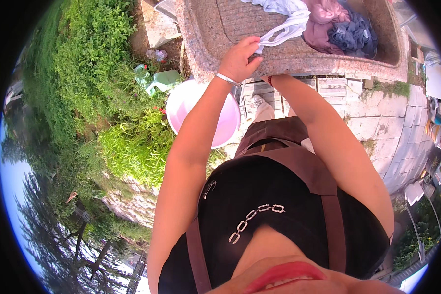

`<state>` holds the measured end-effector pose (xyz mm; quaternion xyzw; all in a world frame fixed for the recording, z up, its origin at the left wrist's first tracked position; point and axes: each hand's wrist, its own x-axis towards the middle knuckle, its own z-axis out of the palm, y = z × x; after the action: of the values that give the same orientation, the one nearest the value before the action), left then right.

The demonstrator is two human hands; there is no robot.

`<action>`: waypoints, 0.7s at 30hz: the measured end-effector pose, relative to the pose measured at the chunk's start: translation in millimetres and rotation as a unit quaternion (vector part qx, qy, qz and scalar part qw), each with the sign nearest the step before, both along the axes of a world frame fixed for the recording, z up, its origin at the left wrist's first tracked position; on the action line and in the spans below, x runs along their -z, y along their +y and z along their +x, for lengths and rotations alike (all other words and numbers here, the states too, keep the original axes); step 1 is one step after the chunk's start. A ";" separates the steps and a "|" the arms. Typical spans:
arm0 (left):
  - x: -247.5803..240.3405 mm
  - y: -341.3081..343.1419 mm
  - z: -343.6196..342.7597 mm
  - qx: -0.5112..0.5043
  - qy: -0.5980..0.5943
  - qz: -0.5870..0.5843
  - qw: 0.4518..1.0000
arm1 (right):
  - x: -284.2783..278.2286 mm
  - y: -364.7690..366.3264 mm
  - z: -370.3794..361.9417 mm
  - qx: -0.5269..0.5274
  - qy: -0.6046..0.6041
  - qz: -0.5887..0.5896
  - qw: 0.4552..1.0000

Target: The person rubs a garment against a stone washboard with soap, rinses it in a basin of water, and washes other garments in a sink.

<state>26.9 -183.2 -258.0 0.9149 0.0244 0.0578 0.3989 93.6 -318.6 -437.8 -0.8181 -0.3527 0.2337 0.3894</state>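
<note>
A white garment (pixel 285 22) with a thin strap lies across the ribbed washboard part of a speckled stone wash basin (pixel 220 66). At the strap's near end, my left hand (pixel 238 60) grips the white cloth by the basin's front rim, thumb toward me. A silver bangle circles that wrist. My right hand (pixel 268 78) reaches to the underside of the front rim; its fingers are hidden, and a red bracelet shows at the wrist. Pink cloth (pixel 323 24) and dark blue-grey cloth (pixel 354 34) lie bunched in the basin's deeper right part.
A pink plastic tub (pixel 228 120) stands below the basin at the left. Beside it are a pale green plastic container (pixel 164 81) and leafy plants (pixel 137 147). Paving slabs (pixel 377 112) cover the ground at right, with assorted items along the far right edge.
</note>
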 end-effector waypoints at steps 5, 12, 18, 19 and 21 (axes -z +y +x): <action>-2.3 -1.7 3.3 0.014 -0.001 -0.012 1.000 | -6.5 6.2 10.1 -0.012 0.015 -0.012 1.000; -0.8 -1.7 7.0 0.022 -0.032 -0.021 0.999 | -11.8 6.2 15.5 -0.027 0.026 -0.022 0.999; -2.0 -2.8 7.1 0.019 -0.031 -0.011 0.999 | -18.2 5.3 6.4 -0.052 0.033 -0.026 0.998; -2.0 -3.5 7.2 0.018 -0.039 -0.001 0.999 | -21.2 5.0 3.4 -0.063 0.033 -0.028 0.997; -3.3 -5.3 6.6 0.012 -0.038 0.000 0.999 | -34.3 2.5 -3.7 -0.113 0.027 -0.059 0.992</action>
<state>33.4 -188.5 -254.8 0.9121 -0.0014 0.0879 0.4004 89.9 -316.1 -403.5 -0.7879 -0.4180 0.3183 0.3213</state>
